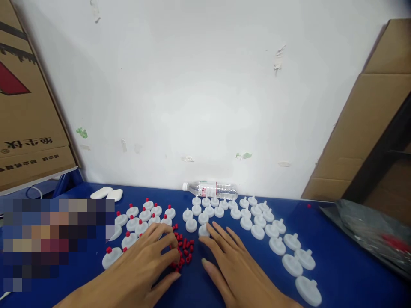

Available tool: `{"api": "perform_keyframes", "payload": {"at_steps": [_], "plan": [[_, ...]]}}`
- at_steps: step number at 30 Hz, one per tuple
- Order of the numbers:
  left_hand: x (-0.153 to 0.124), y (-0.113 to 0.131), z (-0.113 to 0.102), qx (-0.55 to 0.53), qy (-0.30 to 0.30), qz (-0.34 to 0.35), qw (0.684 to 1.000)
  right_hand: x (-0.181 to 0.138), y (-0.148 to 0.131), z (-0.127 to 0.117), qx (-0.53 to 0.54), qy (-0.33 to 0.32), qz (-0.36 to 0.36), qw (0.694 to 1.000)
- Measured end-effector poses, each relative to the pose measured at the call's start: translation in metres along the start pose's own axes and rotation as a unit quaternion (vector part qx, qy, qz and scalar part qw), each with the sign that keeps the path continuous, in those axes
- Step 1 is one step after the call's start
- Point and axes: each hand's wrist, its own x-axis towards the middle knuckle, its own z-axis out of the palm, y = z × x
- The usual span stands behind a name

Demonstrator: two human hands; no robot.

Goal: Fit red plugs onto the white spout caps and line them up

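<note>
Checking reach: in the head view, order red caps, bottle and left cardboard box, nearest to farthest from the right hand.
1. Red caps, just left of the right hand.
2. Bottle, lying at the back wall.
3. Cardboard box, leaning far left.

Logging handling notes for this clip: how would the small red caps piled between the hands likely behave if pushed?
The red caps lie tiny and loosely heaped, so a push would probably scatter them. Short and tube-like, some may roll. Against the left hand they look light, fiddly to pinch.
</note>
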Motion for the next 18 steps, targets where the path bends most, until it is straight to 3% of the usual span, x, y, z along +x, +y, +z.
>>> {"api": "perform_keyframes", "payload": {"at_steps": [4, 8, 13, 18], "plan": [[-0.001, 0.0, 0.002, 0.022, 0.026, 0.006, 0.999, -0.014, 0.007, -0.006, -0.06, 0.012, -0.043, 0.997], [0.0, 0.001, 0.002, 0.019, 0.005, -0.012, 1.0, -0.02, 0.009, -0.014, -0.117, 0.019, -0.055, 0.991], [0.003, 0.001, 0.0, 0.0, -0.014, -0.019, 1.0, -0.018, 0.008, -0.013, -0.087, -0.014, -0.073, 0.993], [0.004, 0.001, 0.0, -0.025, -0.036, -0.014, 0.999, -0.023, 0.009, -0.001, -0.028, 0.045, -0.066, 0.996]]}}
